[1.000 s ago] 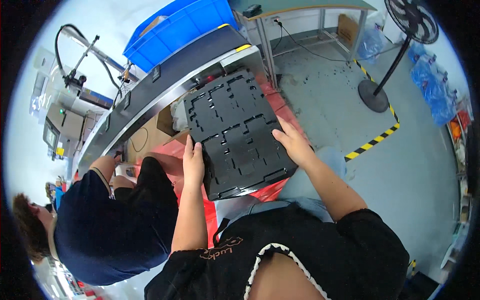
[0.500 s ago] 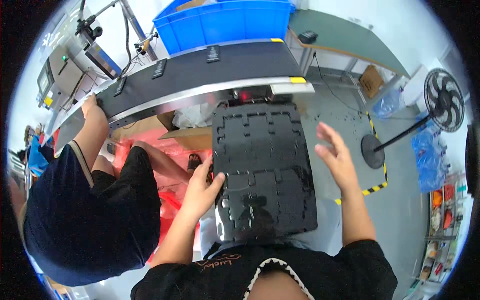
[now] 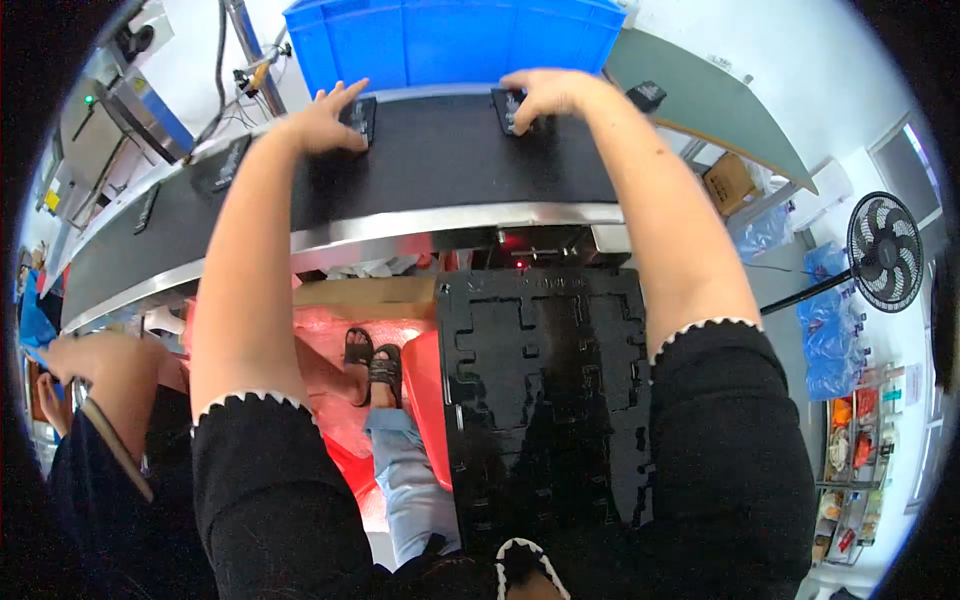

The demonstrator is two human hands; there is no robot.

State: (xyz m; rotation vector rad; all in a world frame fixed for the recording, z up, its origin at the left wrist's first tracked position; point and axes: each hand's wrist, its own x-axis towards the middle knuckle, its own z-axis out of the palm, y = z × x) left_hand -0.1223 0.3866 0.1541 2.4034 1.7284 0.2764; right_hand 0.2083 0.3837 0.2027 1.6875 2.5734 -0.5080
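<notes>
My left hand is over the dark conveyor belt, fingers spread, beside a flat black rectangular piece with pale print. Its thumb reaches the piece's near end, but I cannot tell whether the hand grips it. Farther right, my right hand has its thumb and fingers closed around the two ends of another flat black rectangular piece. That piece is still on the belt surface. Below the belt, directly before me, is a black moulded plastic tray with shallow rectangular recesses.
Two more flat black pieces lie farther left on the belt. A blue bin stands behind it. At the left is a co-worker's arm. A green-topped table and a black fan stand to the right.
Both my hands have left the sides of the black tray and reached forward over the belt. My right hand has closed on a black piece. The co-worker's arm has drawn back from the belt.
</notes>
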